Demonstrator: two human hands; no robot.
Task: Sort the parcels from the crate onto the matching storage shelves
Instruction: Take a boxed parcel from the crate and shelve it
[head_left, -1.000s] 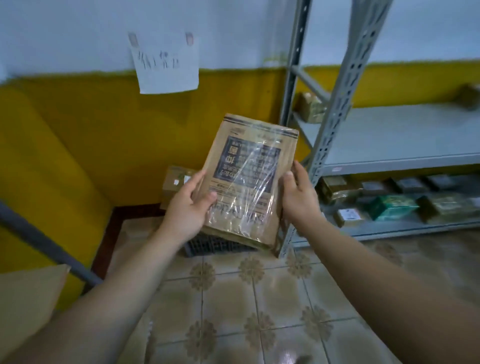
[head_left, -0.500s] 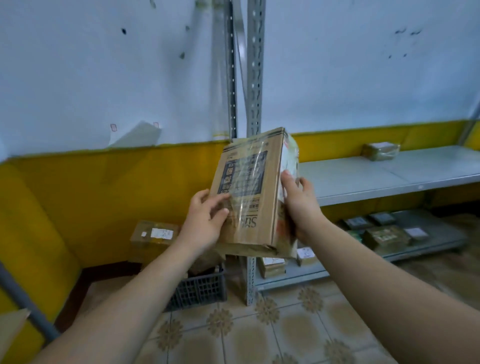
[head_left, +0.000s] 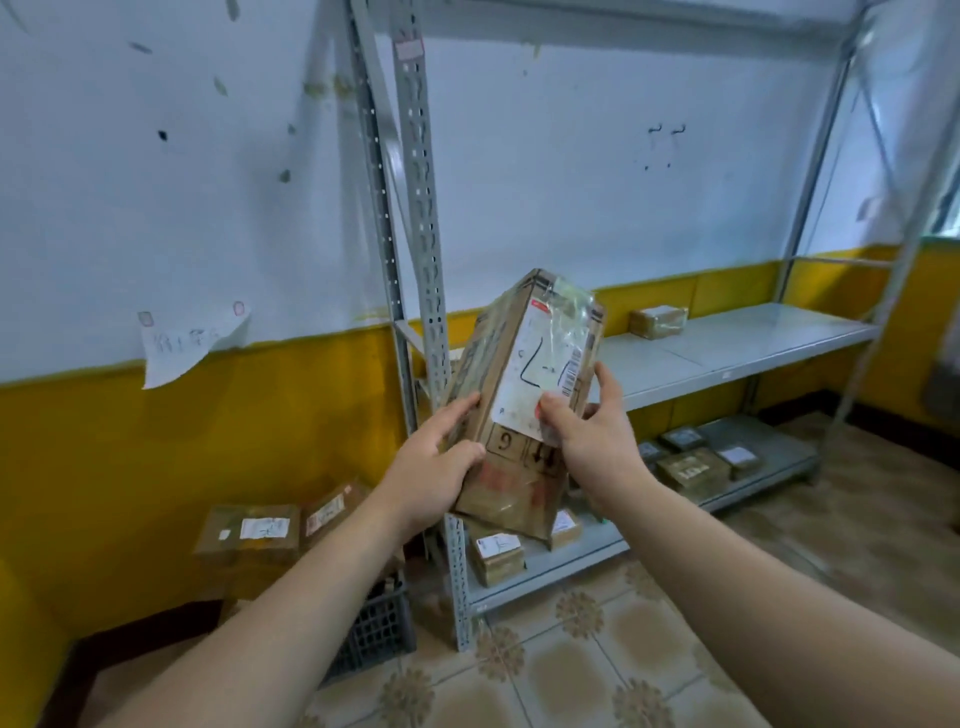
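Observation:
A brown cardboard parcel (head_left: 524, 395) wrapped in clear tape is held upright in front of me, its white label with a handwritten mark and barcode facing me. My left hand (head_left: 434, 467) grips its lower left edge. My right hand (head_left: 592, 436) grips its right side, thumb pressed on the label's lower corner. Behind it stands the grey metal shelf rack (head_left: 727, 348). The dark plastic crate (head_left: 376, 623) sits on the floor at lower left, partly hidden by my left forearm, with parcels (head_left: 254, 530) stacked in it.
The middle shelf carries one parcel (head_left: 657, 322) at its back. The bottom shelf (head_left: 769, 467) holds several small parcels (head_left: 691, 467). A perforated upright post (head_left: 421, 208) stands just behind the held parcel. A paper note (head_left: 182, 343) hangs on the wall. Tiled floor lies below.
The parcel has been turned in both hands, so its labelled side now faces me instead of the printed face. My view has lifted and swung right along the rack.

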